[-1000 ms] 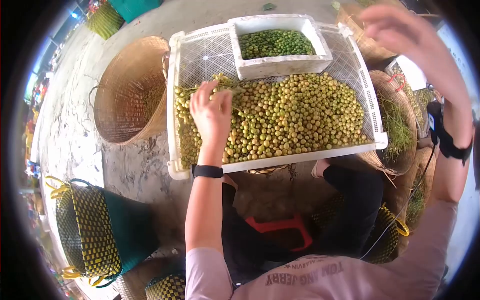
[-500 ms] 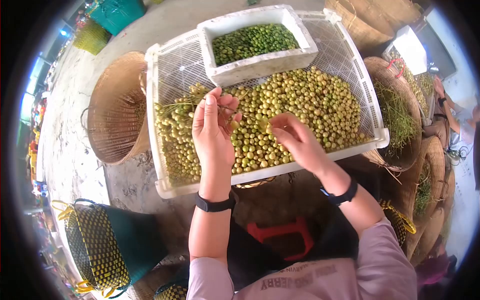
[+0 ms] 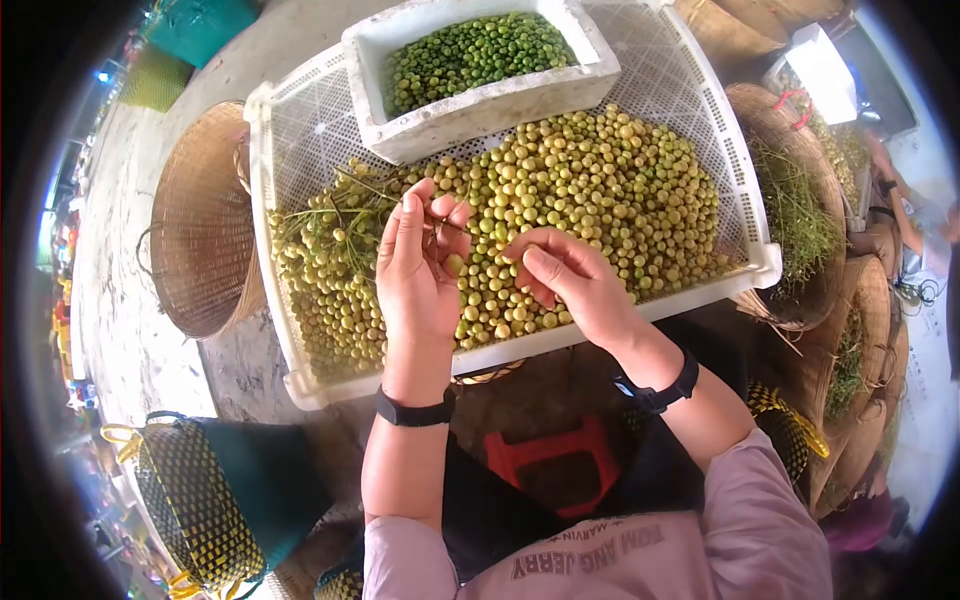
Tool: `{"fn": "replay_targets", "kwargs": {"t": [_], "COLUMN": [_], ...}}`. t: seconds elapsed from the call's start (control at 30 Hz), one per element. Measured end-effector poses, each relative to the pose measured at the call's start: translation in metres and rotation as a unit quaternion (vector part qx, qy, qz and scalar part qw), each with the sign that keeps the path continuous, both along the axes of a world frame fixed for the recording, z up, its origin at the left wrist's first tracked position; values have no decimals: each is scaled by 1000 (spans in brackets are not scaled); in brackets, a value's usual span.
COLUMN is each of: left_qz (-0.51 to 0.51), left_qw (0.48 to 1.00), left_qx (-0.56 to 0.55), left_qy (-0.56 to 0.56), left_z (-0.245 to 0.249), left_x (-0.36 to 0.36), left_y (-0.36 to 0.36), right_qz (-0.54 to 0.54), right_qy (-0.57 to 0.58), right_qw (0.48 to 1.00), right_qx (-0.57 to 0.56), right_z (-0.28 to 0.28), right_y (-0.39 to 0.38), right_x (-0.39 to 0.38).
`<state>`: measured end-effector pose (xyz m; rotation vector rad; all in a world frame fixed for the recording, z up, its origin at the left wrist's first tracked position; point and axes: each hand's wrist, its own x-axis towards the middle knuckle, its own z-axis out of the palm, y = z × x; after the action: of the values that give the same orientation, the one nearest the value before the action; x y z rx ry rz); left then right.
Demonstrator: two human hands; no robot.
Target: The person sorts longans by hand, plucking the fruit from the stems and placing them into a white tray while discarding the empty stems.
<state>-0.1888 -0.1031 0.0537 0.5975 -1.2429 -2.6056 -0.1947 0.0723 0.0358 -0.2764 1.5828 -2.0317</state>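
My left hand [image 3: 422, 270], palm turned up, is closed round a thin fruit stem [image 3: 352, 182] that sticks out to its left. One small round fruit [image 3: 454, 265] shows by its fingers. To its right is my right hand [image 3: 578, 285], with thumb and curled fingers close together; whatever lies between them is hidden. Both hands hover over a heap of small yellow-green fruits [image 3: 610, 170] in a white plastic mesh tray [image 3: 690, 85]. Stems with fruit still attached [image 3: 325, 232] lie at the tray's left. A white foam box [image 3: 490, 105] of darker green fruits [image 3: 480, 60] rests at the back.
A tall wicker basket [image 3: 200, 230] stands left of the tray, and a basket of green stalks [image 3: 790, 225] stands right. A black-and-yellow woven basket [image 3: 190, 500] is at lower left. Below the tray is a red stool [image 3: 560, 450]. Another person's arm [image 3: 895, 195] shows at far right.
My right hand has curled its fingers in and moved slightly left. My left hand still holds the stem. The view has shifted, so the tray and box sit further left.
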Motion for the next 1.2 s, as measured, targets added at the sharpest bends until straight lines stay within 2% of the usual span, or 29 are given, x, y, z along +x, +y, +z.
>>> {"fn": "replay_targets", "kwargs": {"t": [0.13, 0.2, 0.23, 0.27, 0.33, 0.4, 0.47, 0.53, 0.67, 0.83, 1.0, 1.1, 1.2], "left_qz": [3, 10, 7, 5, 60, 48, 48, 43, 24, 23, 57, 65, 67], "left_qw": [999, 999, 998, 995, 992, 988, 985, 981, 975, 977, 982, 977, 970], "left_qx": [32, 46, 61, 77, 112, 137, 158, 180, 215, 204, 171, 190, 207], "left_qy": [5, -1, 32, 66, 25, 49, 53, 56, 56, 55, 60, 78, 106], "left_z": [-5, -8, -12, -12, -9, -7, -5, -4, -3, -7, -12, -13, -13], "left_x": [-4, -7, -9, -11, -13, -12, -10, -9, -5, -2, -5, -5, -7], "left_y": [-2, -4, -9, -12, -20, -29, -32, -32, -28, -32, -38, -37, -36], "right_qz": [-18, 10, 12, 57, 106, -5, -22, -54, 15, -21, -9, -39, -15], "right_qy": [-42, -55, -59, -95, -130, -142, -148, -182, -218, -192, -182, -209, -201], "right_qw": [999, 998, 998, 991, 980, 985, 980, 977, 960, 966, 964, 966, 964], "right_qx": [-16, -34, -32, -71, -110, -102, -133, -93, -173, -170, -195, -147, -175], "right_z": [-1, -3, -2, -1, -1, -12, -23, -23, -13, -10, -6, -5, -10], "right_y": [-2, -2, 0, 3, 5, 5, 5, -1, -11, -8, -2, -3, -2], "right_x": [-2, -3, -5, -7, -9, -9, -11, -9, -2, 3, 1, 1, 0]}}
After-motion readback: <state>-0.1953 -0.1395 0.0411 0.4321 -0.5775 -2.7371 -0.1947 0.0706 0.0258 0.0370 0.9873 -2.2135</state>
